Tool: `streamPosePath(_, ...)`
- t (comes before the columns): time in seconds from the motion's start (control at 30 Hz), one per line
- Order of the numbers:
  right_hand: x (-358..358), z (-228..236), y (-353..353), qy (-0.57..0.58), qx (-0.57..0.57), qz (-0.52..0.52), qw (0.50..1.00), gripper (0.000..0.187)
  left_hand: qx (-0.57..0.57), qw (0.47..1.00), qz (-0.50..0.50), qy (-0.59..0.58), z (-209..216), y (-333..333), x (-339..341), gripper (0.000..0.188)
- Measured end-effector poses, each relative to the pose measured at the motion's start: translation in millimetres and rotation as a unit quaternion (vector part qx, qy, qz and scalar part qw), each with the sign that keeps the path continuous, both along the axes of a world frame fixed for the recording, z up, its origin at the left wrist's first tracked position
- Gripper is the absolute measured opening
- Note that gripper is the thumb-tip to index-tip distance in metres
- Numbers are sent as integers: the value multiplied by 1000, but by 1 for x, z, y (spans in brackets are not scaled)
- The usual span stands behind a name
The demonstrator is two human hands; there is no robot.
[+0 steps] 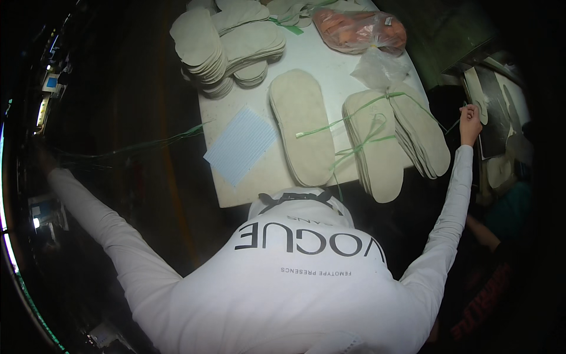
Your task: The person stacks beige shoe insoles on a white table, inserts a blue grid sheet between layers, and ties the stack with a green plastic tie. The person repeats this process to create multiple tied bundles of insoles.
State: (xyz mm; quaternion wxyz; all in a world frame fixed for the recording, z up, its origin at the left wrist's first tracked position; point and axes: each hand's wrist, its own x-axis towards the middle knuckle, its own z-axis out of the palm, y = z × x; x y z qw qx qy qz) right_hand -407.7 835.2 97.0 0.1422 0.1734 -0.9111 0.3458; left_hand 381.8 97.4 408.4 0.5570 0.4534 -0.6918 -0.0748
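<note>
My right hand (470, 125) is stretched far out to the right, its fingers closed on the thin end of a green plastic string (435, 118). That string runs over two stacks of pale shoe insoles, one nearer the middle (377, 168) and one on the right (421, 133). My left hand (43, 158) reaches far left into shadow; its fingers are too dark to read. Green strands (168, 140) stretch from the table edge toward it. A larger insole stack (303, 138) lies in the middle, with a loose string end across it.
Several insole piles (203, 50) stand at the table's far left. A blue lined paper sheet (242, 147) lies near the left edge. At the far right of the white table (236, 197) sits a clear bag with orange contents (359, 29). A person's arm (483, 233) shows on the right.
</note>
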Motion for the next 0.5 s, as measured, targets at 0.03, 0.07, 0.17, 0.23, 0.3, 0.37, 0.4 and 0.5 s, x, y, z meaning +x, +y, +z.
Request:
streamPosePath(0.03, 16, 14, -22, 15, -53, 41, 998, 14, 36, 995, -90, 30, 2, 22, -52, 32)
streamPosePath(0.07, 32, 31, -51, -55, -162, 100, 980, 18, 78, 983, -161, 33, 1, 49, -108, 31)
streamPosePath(0.17, 113, 72, -132, -102, -319, 365, 869, 36, 332, 668, -665, 27, -23, 151, -277, 26)
streamPosePath(0.23, 168, 97, -176, -197, -399, 430, 786, 38, 291, 595, -749, -12, -66, 239, -361, 40)
streamPosePath(0.3, 213, 118, -208, -310, -425, 490, 695, 35, 445, 434, -778, 93, -87, 316, -433, 29)
streamPosePath(0.37, 252, 123, -225, -376, -445, 546, 602, 48, 546, 326, -762, 124, -87, 365, -476, 25)
streamPosePath(0.4, 267, 121, -230, -368, -429, 598, 569, 59, 546, 272, -782, 126, -79, 373, -493, 24)
streamPosePath(0.5, 285, 105, -215, -427, -382, 651, 498, 53, 360, 323, -862, 148, -60, 373, -536, 17)
